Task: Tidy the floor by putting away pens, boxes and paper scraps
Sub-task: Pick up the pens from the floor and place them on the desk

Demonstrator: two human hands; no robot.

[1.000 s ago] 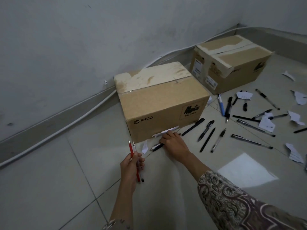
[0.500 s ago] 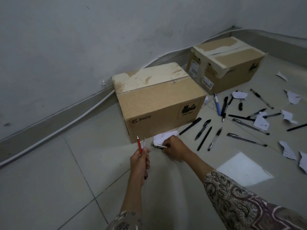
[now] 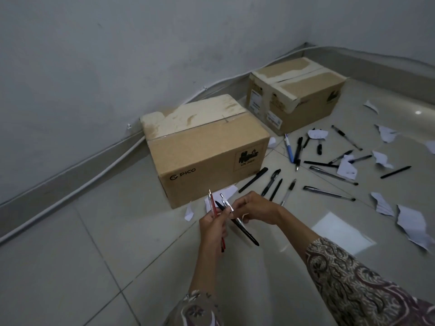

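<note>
My left hand (image 3: 213,228) grips a red pen (image 3: 213,205) and a clear pen beside it, tips pointing up. My right hand (image 3: 256,209) holds a black pen (image 3: 244,231) and a silver-clipped pen (image 3: 226,203) against the left hand's bundle. Both hands hover just in front of the closed PICO cardboard box (image 3: 207,156). A second taped cardboard box (image 3: 296,95) stands behind it by the wall. Several black pens (image 3: 253,180) and a blue pen (image 3: 288,148) lie on the tiles to the right, among torn paper scraps (image 3: 346,167).
A white paper scrap (image 3: 226,192) lies at the near box's front edge and a small one (image 3: 189,212) beside it. A white cable (image 3: 94,177) runs along the skirting. More scraps (image 3: 412,225) lie at the far right. A bright light patch (image 3: 341,234) falls on the tiles.
My right hand lifted two pens off the floor by the box and brought them to my left hand's bundle. The left hand stayed raised with its red and clear pens.
</note>
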